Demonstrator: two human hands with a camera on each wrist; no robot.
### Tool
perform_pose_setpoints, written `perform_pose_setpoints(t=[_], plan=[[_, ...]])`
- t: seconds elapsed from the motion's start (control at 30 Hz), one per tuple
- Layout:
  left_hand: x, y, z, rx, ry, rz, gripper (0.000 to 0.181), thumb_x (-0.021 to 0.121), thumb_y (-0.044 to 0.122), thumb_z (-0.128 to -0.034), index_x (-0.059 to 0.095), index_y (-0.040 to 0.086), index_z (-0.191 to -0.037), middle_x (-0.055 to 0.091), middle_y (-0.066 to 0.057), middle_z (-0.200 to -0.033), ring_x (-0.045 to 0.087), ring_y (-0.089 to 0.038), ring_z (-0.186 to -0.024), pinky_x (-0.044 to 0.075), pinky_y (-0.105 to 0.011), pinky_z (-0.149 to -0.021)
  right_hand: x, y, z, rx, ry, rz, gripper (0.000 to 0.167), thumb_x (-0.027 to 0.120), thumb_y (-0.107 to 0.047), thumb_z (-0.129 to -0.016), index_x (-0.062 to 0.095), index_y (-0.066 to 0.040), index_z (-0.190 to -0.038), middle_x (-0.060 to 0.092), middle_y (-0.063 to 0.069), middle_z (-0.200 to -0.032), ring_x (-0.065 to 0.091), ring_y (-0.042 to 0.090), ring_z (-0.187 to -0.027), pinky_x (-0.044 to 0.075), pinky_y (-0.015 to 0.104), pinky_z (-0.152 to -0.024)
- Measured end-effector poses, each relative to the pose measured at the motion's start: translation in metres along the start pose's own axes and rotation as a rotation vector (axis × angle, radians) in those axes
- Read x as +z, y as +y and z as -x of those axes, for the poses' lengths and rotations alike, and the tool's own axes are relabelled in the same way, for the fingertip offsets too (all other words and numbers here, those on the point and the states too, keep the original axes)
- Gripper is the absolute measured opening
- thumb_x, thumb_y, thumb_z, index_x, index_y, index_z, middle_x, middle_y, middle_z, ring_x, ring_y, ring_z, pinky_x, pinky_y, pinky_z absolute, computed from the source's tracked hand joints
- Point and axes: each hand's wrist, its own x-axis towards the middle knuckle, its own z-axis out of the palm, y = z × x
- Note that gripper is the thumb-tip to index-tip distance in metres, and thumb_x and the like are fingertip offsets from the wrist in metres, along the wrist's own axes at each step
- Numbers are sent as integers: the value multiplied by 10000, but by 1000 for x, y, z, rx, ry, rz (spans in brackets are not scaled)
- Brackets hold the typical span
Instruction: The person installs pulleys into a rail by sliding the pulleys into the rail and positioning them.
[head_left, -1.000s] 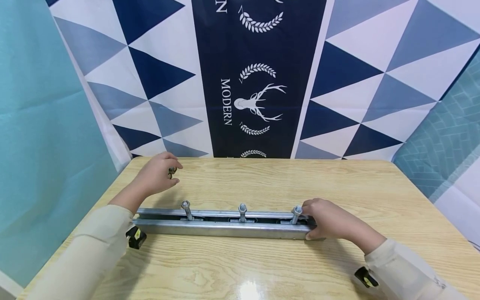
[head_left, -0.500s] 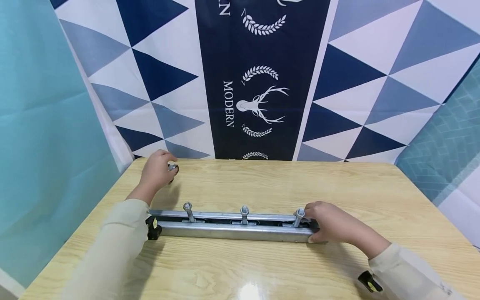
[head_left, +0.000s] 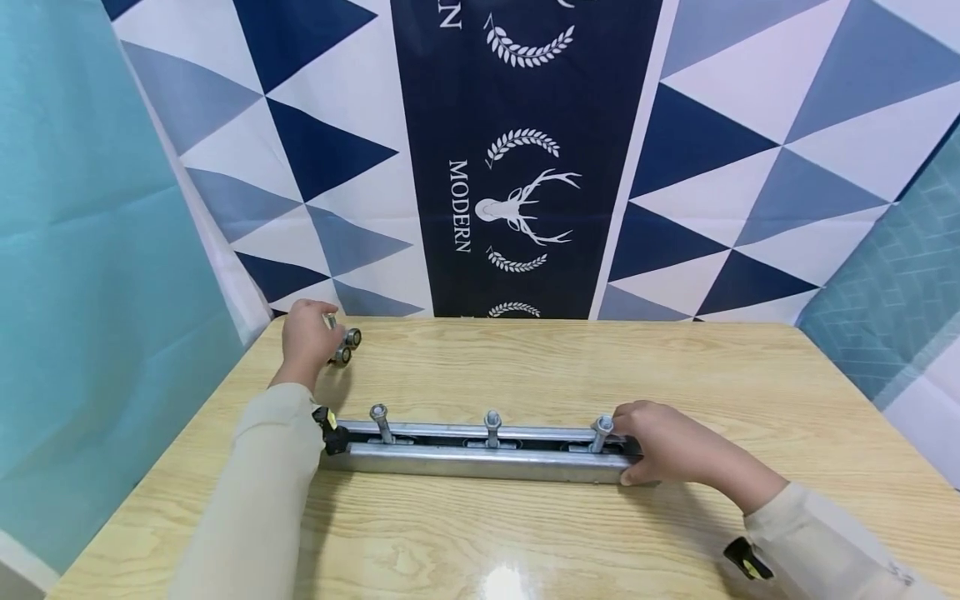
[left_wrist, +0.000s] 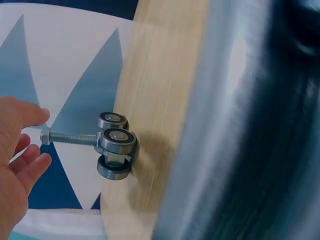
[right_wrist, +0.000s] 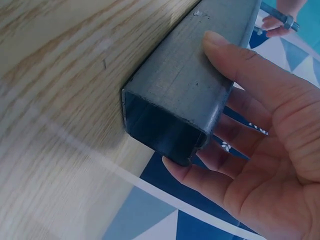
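A roller trolley [left_wrist: 116, 140] stands on its wheels near the table's far left corner, its threaded bolt [left_wrist: 75, 138] pointing up. Around the bolt's top is my left hand [head_left: 309, 340], thumb and fingers spread, apart from the bolt head in the left wrist view. A galvanized steel C-channel track [head_left: 480, 463] lies across the table, slot upward. My right hand [head_left: 666, 446] grips its right end, the thumb [right_wrist: 217, 42] on the near wall and fingers on the far side. Three bolts, such as the middle bolt [head_left: 492, 429], rise through the slot.
The wooden table [head_left: 480, 533] reaches back to a patterned curtain [head_left: 525, 167]. Blue-green cloth [head_left: 105, 275] hangs along the left side. Near the channel's left end is the black wrist camera [head_left: 330, 429] on my left sleeve.
My left hand has moved to the far left with the roller trolley, set it on the table and loosened its fingers. My right hand keeps its grip on the channel.
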Motion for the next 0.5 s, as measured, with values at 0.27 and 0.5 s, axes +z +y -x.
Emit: perform_pose_setpoints(t=[0.27,0.5], plan=[[3,-6,-12,-64,1,51,410,603,99,-915,580,-76,-1285,493,-296,-1306,450,-431,-1247,388,-521,-1019,-2,3,0,-23,9,-1,352,905,-207,-625,672,-87,-859,563,-70,-826,540,115,-732,486,348,-632],[5,-15,-16,-103,12,101,419,580,123,-936,569,-50,-1317,593,-266,-1243,581,-382,-1107,463,-491,-932,-1,2,-1,-15,-7,-5,365,906,-213,-627,687,-73,-885,580,-63,-844,552,122,-748,494,349,-643]])
